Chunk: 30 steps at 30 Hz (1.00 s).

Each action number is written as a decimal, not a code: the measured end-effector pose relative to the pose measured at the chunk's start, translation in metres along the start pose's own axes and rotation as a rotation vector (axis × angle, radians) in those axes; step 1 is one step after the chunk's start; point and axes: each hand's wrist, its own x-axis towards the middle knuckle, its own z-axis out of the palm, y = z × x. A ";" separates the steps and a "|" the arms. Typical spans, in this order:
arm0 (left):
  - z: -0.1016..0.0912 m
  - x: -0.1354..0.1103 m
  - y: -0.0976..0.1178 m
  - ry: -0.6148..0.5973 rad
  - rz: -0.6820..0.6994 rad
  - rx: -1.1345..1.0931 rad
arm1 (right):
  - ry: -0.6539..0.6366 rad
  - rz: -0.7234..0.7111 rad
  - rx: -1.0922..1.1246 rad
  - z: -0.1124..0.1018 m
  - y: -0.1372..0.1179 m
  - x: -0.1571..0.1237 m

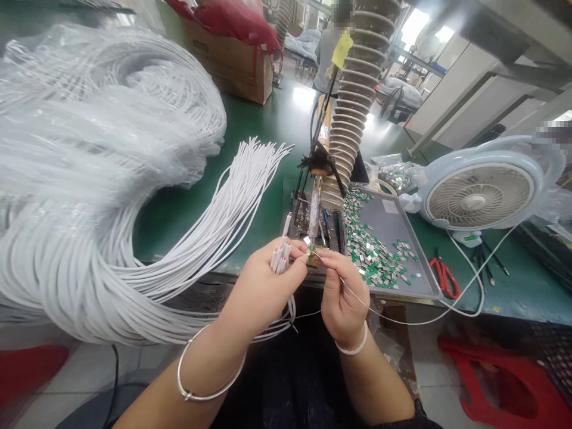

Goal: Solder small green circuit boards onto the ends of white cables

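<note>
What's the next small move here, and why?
Probably lift the small green part a touch toward the mounted soldering iron. The left hand grips the white cable ends, the right hand pinches the thin wire, and all meet just below the iron.

Work surface: a green bench top (pixel 268 128), running back toward a cardboard box (pixel 232 62) draped with red cloth (pixel 236 21). A pale desk fan (pixel 480 193) stands at the right edge. Floor — light tiles (pixel 429 363), with a red plastic stool (pixel 500 375) on them. Background: white wall panels (pixel 451 113), a standing person (pixel 326 53), and bright daylight from a high opening (pixel 415 24).
</note>
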 end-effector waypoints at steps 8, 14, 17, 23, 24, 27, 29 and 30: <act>0.001 -0.001 0.000 0.011 0.001 -0.010 | -0.011 -0.006 -0.012 -0.001 -0.002 0.004; -0.001 -0.003 -0.004 0.015 -0.016 0.003 | -0.020 0.002 -0.028 -0.001 -0.002 0.001; 0.000 -0.003 -0.006 0.010 -0.023 0.016 | -0.032 0.020 -0.035 0.000 -0.001 -0.002; -0.001 -0.005 -0.010 -0.029 -0.039 0.029 | -0.043 0.030 -0.035 -0.001 0.002 -0.006; -0.002 -0.006 -0.010 -0.034 -0.044 0.039 | -0.037 0.036 -0.034 -0.001 0.002 -0.007; -0.003 -0.008 -0.009 -0.055 -0.075 0.096 | 0.016 0.068 -0.022 -0.001 0.003 -0.010; -0.003 -0.010 -0.007 -0.072 -0.106 0.153 | 0.062 0.079 -0.002 -0.001 0.004 -0.011; -0.003 -0.011 -0.005 -0.079 -0.116 0.177 | 0.075 0.076 0.012 -0.001 0.004 -0.011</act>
